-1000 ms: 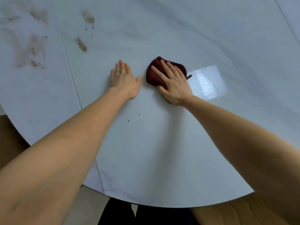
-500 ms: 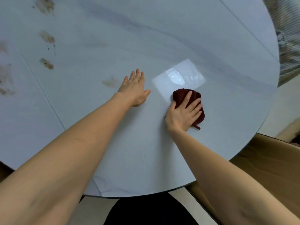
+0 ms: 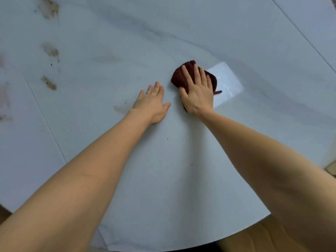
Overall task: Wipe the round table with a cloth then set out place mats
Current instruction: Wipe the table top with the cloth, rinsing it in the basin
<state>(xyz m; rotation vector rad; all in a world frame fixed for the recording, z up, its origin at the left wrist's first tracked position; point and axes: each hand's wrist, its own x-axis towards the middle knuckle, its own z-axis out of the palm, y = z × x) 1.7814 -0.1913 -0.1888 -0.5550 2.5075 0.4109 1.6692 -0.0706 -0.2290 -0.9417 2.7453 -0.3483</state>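
Observation:
A bunched dark red cloth (image 3: 179, 76) lies on the round white marble table (image 3: 181, 188). My right hand (image 3: 198, 92) presses flat on the cloth with straight fingers, covering most of it. Just left of it, my left hand (image 3: 151, 104) rests flat on the bare tabletop, fingers straight and together. No place mats are in view.
Brown smears (image 3: 49, 82) and a larger stain (image 3: 49, 9) mark the table's left side, and a faint smear (image 3: 120, 108) lies beside my left wrist. Small dark crumbs (image 3: 191, 164) dot the near surface. The curved table edge (image 3: 236, 235) runs below my arms.
My right hand has slid the cloth back to the left and away from me, close beside my left hand. The left hand stays flat on the table.

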